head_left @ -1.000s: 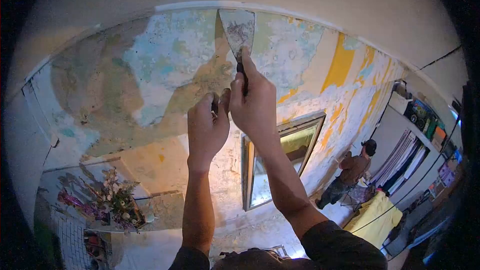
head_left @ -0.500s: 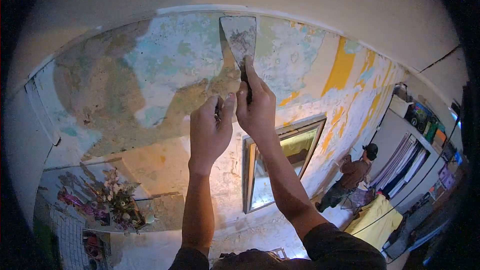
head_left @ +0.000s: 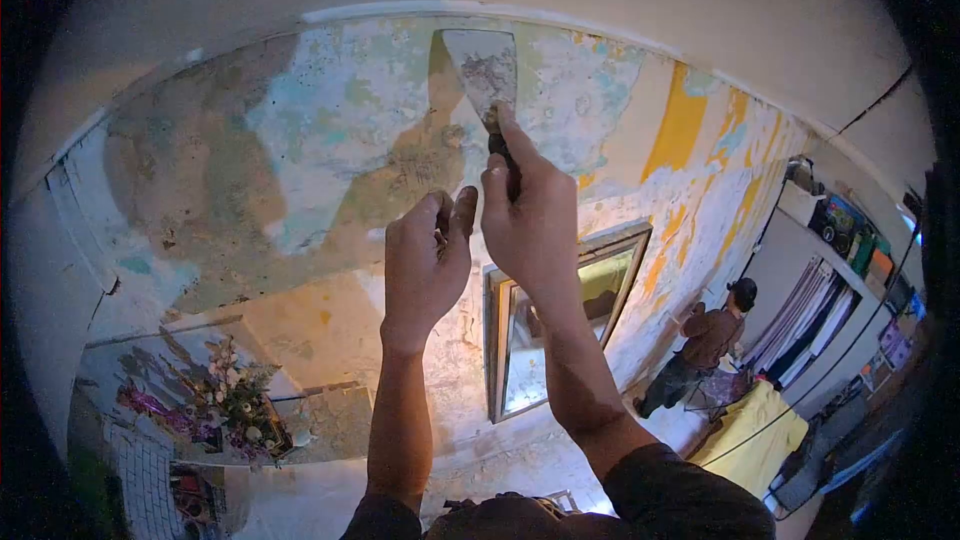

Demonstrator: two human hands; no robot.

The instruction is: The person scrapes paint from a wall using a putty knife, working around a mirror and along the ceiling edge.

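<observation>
My right hand (head_left: 533, 215) is wrapped round the dark handle of a scraper (head_left: 488, 65), index finger stretched along the base of its blade. The wide, smeared metal blade points up against the patchy wall (head_left: 340, 80), just below the white trim at the top. Beside it on the left, my left hand (head_left: 428, 265) is closed with thumb and fingers curled together. Something small and dark shows between those fingers, too small to name. Blue, green and whitish patches cover the wall around the blade, and shadows of my arms fall on it.
Below my hands is a framed opening (head_left: 570, 320) in the wall. Flowers (head_left: 245, 400) stand on a ledge at lower left. To the right, a person in a cap (head_left: 712, 340) stands near a yellow cloth (head_left: 755, 430) and a shelf unit (head_left: 800, 230) with hanging clothes.
My right hand has shifted slightly right and down, and the scraper's handle tilts more to the right. The blade stays close under the trim. My left hand has barely moved.
</observation>
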